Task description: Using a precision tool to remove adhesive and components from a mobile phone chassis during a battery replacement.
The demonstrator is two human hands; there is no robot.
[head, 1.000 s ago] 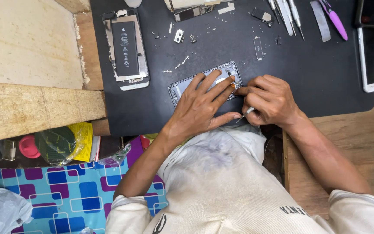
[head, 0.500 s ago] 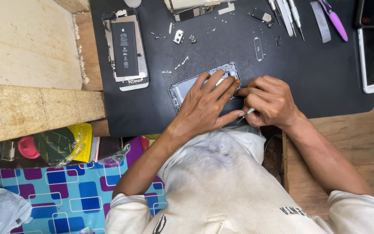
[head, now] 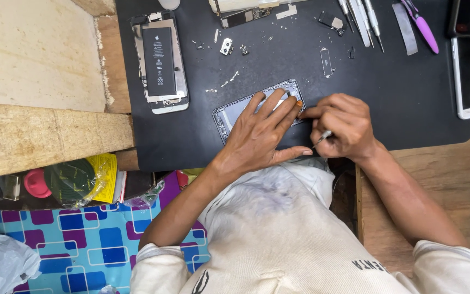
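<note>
Both hands are parked mid-frame on the black mat point(head: 202, 141). The left hand point(head: 262, 133) is laid flat, fingers spread, pressing down on the opened phone shell point(head: 232, 111), so it's a hold-down rather than a closed grip. The right hand point(head: 344, 128) is curled around a thin metal tool point(head: 322, 138), pinched pen-style; the tool's tip is hidden under the fingers, so exactly where it touches can't be told.

The shell lies directly under the left hand and just to the left of the right one. Its long axis is tilted, running from lower left up toward upper right, and the right-hand end of it is where the two hands meet. So the left hand is clearly the nearer one, being on top of it, while the right is brought in from the side at that upper-right corner.

Further out: another phone with its battery exposed point(head: 160, 62) is seen at upper left, loose screws and small parts point(head: 226, 46) are scattered above, and screwdrivers point(head: 363, 16) are lined up at the top right of the table.
</note>
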